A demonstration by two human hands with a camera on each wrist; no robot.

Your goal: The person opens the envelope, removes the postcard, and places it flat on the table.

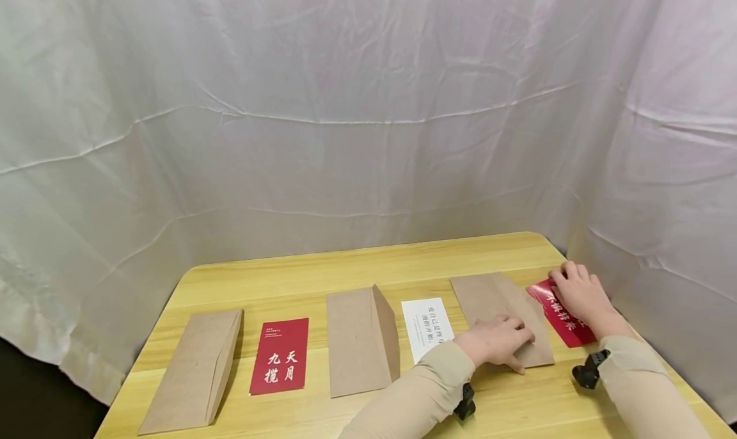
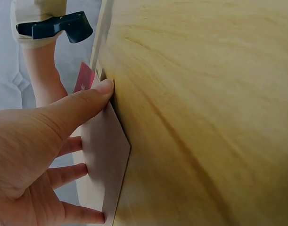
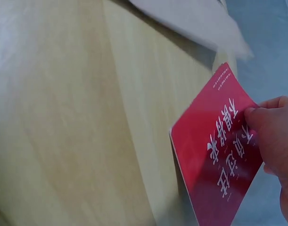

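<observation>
My left hand (image 1: pixel 499 342) holds the rightmost brown paper envelope (image 1: pixel 478 298). In the left wrist view the thumb (image 2: pixel 99 90) lies at the envelope's edge, with the other fingers spread along its left side. At the right side of the table, my right hand (image 1: pixel 583 297) pinches a red card (image 1: pixel 567 320) with white brush characters. The thumb is over the card's face in the right wrist view, and the card (image 3: pixel 209 146) tilts up from the wood. Part of the envelope (image 3: pixel 195 21) is blurred above it.
Left of the hands, a white printed card (image 1: pixel 426 327) lies beside the middle brown envelope (image 1: pixel 354 343). Farther left are another red card (image 1: pixel 280 356) and another brown envelope (image 1: pixel 187 375). White curtains (image 1: pixel 368 138) surround the wooden table (image 1: pixel 345 272).
</observation>
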